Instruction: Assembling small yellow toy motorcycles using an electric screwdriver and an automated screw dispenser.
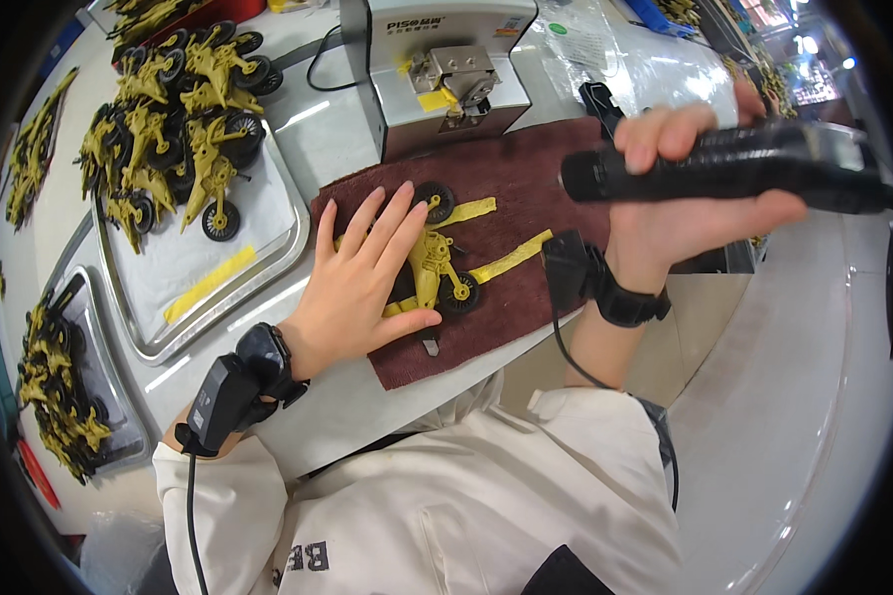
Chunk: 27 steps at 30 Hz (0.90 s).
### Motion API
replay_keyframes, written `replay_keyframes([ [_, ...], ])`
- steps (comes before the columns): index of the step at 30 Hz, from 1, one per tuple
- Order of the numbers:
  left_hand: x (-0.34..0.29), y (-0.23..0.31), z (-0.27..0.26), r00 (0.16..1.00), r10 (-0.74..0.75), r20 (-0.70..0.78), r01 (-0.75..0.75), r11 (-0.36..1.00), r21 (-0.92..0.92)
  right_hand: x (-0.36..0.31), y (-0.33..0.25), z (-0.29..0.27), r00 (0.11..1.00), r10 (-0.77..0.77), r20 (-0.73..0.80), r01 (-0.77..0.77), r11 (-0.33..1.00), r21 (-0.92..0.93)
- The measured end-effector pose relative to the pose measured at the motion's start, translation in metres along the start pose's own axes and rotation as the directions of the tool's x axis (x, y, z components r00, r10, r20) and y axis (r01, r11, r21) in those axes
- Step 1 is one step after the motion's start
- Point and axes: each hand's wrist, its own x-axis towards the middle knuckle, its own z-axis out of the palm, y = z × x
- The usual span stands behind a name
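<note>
My left hand (362,273) lies with fingers spread over a yellow toy motorcycle (431,263) with black wheels, on a maroon cloth (506,297). Part of the toy is hidden under the palm and fingers. Yellow tape strips (511,256) stick out on its right side. My right hand (680,213) is raised to the right of the cloth, wrapped round a black electric screwdriver (734,164) held nearly level. Its tip cannot be made out.
Behind the cloth stands a grey screw-feeding machine (446,84). To the left, a metal tray (293,243) bears piled yellow-and-black toy motorcycles, and a smaller tray (134,416) holds more parts. Clear plastic bags (585,59) lie at the back right. The table's front edge runs close to me.
</note>
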Motion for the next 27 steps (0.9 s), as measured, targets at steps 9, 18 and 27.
replay_keyframes([
  [9, 0.004, -0.004, 0.000, 0.995, -0.025, -0.094, 0.010, 0.988, -0.155, 0.051, 0.036, 0.088, 0.995, 0.091, -0.043, -0.095, 0.990, -0.102],
  [18, 0.003, -0.010, 0.001, 0.997, -0.028, -0.065, 0.014, 0.980, -0.200, 0.043, 0.069, 0.042, 0.921, 0.380, 0.084, -0.318, 0.859, -0.400],
  [27, 0.002, -0.016, 0.000, 0.996, -0.040, -0.081, 0.015, 0.956, -0.294, -0.048, 0.022, 0.040, 0.921, 0.161, 0.355, -0.155, 0.987, -0.046],
])
